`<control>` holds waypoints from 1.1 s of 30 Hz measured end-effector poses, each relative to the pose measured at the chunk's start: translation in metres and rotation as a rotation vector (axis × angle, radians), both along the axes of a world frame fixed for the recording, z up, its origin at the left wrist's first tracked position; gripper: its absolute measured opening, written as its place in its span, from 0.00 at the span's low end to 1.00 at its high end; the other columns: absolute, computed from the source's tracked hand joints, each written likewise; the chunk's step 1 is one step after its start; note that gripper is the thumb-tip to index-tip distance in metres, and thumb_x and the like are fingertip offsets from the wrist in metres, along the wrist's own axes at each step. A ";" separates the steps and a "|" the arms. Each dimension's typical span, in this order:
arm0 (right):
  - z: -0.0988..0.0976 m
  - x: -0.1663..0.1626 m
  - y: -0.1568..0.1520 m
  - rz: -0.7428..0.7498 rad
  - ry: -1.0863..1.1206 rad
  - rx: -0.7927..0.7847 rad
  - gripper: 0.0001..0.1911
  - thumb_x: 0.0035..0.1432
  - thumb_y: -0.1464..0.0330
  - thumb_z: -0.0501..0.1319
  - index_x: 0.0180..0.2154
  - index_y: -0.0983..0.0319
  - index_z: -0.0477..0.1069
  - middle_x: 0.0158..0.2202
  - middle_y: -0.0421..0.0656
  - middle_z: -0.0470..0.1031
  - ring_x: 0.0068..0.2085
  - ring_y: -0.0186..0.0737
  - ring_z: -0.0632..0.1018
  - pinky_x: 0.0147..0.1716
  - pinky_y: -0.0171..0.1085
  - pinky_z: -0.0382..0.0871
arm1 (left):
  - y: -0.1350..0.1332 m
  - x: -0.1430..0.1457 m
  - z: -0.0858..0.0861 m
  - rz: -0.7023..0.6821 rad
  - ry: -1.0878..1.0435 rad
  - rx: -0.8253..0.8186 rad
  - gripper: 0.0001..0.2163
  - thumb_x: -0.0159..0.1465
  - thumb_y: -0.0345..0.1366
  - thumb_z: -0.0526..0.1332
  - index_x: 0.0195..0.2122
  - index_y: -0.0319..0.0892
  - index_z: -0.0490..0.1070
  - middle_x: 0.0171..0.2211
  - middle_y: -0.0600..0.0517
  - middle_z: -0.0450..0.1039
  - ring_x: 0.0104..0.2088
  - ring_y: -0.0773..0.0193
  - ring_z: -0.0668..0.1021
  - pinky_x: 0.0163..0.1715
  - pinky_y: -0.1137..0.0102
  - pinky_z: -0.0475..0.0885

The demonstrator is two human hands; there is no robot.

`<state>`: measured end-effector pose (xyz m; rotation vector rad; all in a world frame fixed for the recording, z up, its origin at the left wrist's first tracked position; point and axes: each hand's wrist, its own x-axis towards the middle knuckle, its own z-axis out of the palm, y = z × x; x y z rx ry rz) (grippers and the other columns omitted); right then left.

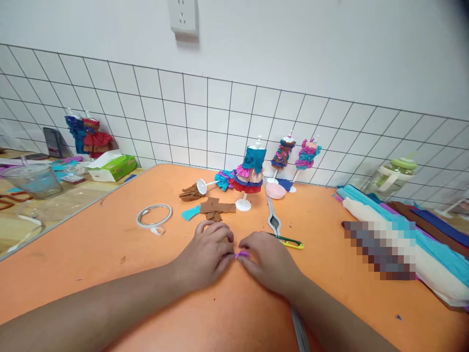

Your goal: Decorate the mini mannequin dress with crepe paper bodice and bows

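Observation:
My left hand (209,252) and my right hand (270,261) meet just above the orange tabletop (205,318). Between their fingertips is a small strip of purple crepe paper (242,254), pinched from both sides and mostly covered by my fingers. Beyond my left hand lie pieces of brown crepe paper (220,208) and a light blue piece (191,212). A tool with a green and yellow handle (292,242) lies behind my right hand, partly hidden. Past the hands stands a small dress form (252,166) in a layered paper dress.
A roll of double-sided tape (154,215) lies at left. Farther back are a toppled dress form (202,186), a pink bowl (275,190) and two decorated forms (283,152). Crepe paper rolls (406,239) and a bottle (394,176) are right; a tissue pack (113,167) stands left.

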<state>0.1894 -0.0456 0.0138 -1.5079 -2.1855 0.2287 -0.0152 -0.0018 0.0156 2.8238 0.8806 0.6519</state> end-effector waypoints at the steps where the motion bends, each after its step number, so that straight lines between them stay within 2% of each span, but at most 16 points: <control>1: 0.004 0.010 0.003 -0.060 0.092 0.018 0.10 0.59 0.64 0.58 0.42 0.58 0.72 0.38 0.42 0.76 0.38 0.40 0.74 0.38 0.37 0.64 | 0.004 -0.002 0.000 0.025 -0.032 -0.019 0.08 0.63 0.32 0.57 0.32 0.46 0.75 0.40 0.52 0.73 0.47 0.57 0.71 0.50 0.54 0.57; 3: 0.011 0.034 0.009 -0.229 0.189 0.042 0.10 0.61 0.64 0.55 0.42 0.57 0.72 0.36 0.42 0.76 0.35 0.39 0.74 0.34 0.37 0.65 | 0.013 -0.005 0.000 0.078 -0.113 -0.074 0.08 0.63 0.33 0.57 0.31 0.46 0.76 0.39 0.52 0.73 0.45 0.58 0.72 0.47 0.58 0.61; 4: 0.012 0.046 0.012 -0.243 0.172 0.037 0.10 0.60 0.65 0.55 0.40 0.57 0.73 0.36 0.42 0.76 0.35 0.40 0.74 0.34 0.38 0.65 | 0.017 -0.006 -0.002 0.096 -0.160 -0.115 0.07 0.62 0.34 0.58 0.31 0.46 0.76 0.38 0.51 0.73 0.43 0.58 0.73 0.46 0.60 0.63; 7: 0.010 0.072 0.021 -0.114 0.077 -0.014 0.12 0.55 0.73 0.55 0.40 0.57 0.74 0.40 0.43 0.75 0.42 0.43 0.73 0.39 0.40 0.67 | 0.028 -0.008 -0.007 0.132 -0.297 -0.250 0.07 0.62 0.35 0.59 0.29 0.44 0.75 0.37 0.51 0.73 0.40 0.61 0.74 0.43 0.65 0.67; 11: -0.002 0.080 0.025 0.064 -0.014 -0.072 0.26 0.49 0.82 0.51 0.45 0.55 0.74 0.44 0.42 0.75 0.47 0.43 0.73 0.45 0.41 0.67 | 0.028 -0.006 -0.009 0.144 -0.340 -0.311 0.07 0.61 0.36 0.60 0.28 0.43 0.75 0.36 0.51 0.74 0.40 0.61 0.74 0.43 0.66 0.68; 13: -0.006 0.078 0.026 0.097 -0.027 -0.082 0.25 0.52 0.81 0.51 0.45 0.54 0.74 0.46 0.42 0.75 0.48 0.43 0.73 0.47 0.42 0.66 | 0.025 -0.004 -0.008 0.143 -0.329 -0.306 0.06 0.60 0.36 0.61 0.27 0.43 0.75 0.36 0.51 0.74 0.40 0.61 0.74 0.43 0.66 0.68; 16: -0.012 0.077 0.030 0.098 -0.003 -0.135 0.18 0.57 0.75 0.54 0.44 0.52 0.76 0.47 0.41 0.76 0.49 0.44 0.73 0.48 0.43 0.66 | 0.021 -0.003 -0.006 0.142 -0.331 -0.311 0.06 0.60 0.35 0.62 0.26 0.43 0.75 0.35 0.51 0.74 0.40 0.61 0.74 0.43 0.66 0.67; 19: -0.020 0.077 0.035 0.053 0.089 -0.220 0.14 0.57 0.70 0.57 0.43 0.53 0.76 0.46 0.42 0.77 0.48 0.44 0.75 0.47 0.43 0.67 | 0.020 -0.003 -0.005 0.135 -0.357 -0.321 0.05 0.59 0.34 0.62 0.26 0.43 0.75 0.34 0.51 0.74 0.39 0.61 0.74 0.42 0.66 0.67; 23: -0.030 0.075 0.039 -0.021 0.204 -0.264 0.07 0.55 0.65 0.60 0.33 0.56 0.78 0.45 0.43 0.77 0.48 0.46 0.75 0.49 0.43 0.66 | 0.020 -0.004 -0.006 0.139 -0.363 -0.340 0.05 0.59 0.32 0.62 0.26 0.43 0.76 0.34 0.52 0.75 0.39 0.62 0.74 0.42 0.67 0.67; 25: -0.032 0.075 0.040 -0.072 0.247 -0.285 0.08 0.55 0.62 0.61 0.30 0.56 0.78 0.45 0.43 0.77 0.49 0.48 0.75 0.51 0.44 0.65 | 0.019 -0.004 -0.007 0.136 -0.362 -0.339 0.04 0.58 0.32 0.63 0.27 0.43 0.76 0.34 0.51 0.75 0.40 0.61 0.74 0.42 0.67 0.67; 30: -0.032 0.077 0.042 -0.262 0.508 -0.415 0.14 0.55 0.55 0.59 0.36 0.56 0.76 0.45 0.43 0.79 0.48 0.49 0.77 0.48 0.43 0.67 | 0.016 -0.002 -0.007 0.156 -0.380 -0.386 0.04 0.58 0.32 0.63 0.27 0.42 0.76 0.32 0.51 0.76 0.39 0.61 0.74 0.41 0.67 0.68; 33: -0.021 0.069 0.037 -0.370 0.558 -0.294 0.14 0.54 0.56 0.60 0.37 0.57 0.74 0.40 0.43 0.80 0.44 0.48 0.79 0.44 0.42 0.68 | 0.017 0.000 -0.009 0.191 -0.427 -0.431 0.04 0.58 0.32 0.62 0.27 0.42 0.75 0.31 0.52 0.76 0.38 0.61 0.75 0.41 0.68 0.68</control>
